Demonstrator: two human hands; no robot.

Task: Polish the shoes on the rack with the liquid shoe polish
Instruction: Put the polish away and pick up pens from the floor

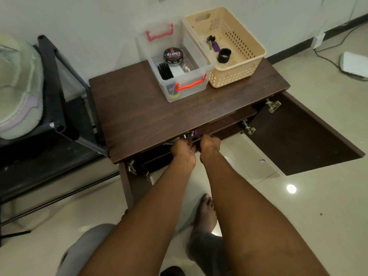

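Note:
A dark wooden cabinet (151, 108) stands against the wall with both doors swung open. My left hand (183, 149) and my right hand (210, 144) reach just under its top, side by side. Their fingers curl over the front edge of a dark inner board (223, 126), and the fingertips are hidden. Small items, one copper and one blue (191, 134), lie on that board right behind my hands. On the top, a clear plastic box (199, 84) with red handles holds a round black polish tin (172, 54). No shoes or liquid polish bottle show.
A beige perforated basket (239, 74) with keys and a black cap stands to the right of the clear box. The open right door (298, 136) juts out over the tiled floor. A black rack (51, 92) with a pale bundle stands to the left. My bare foot (207, 216) is below the cabinet.

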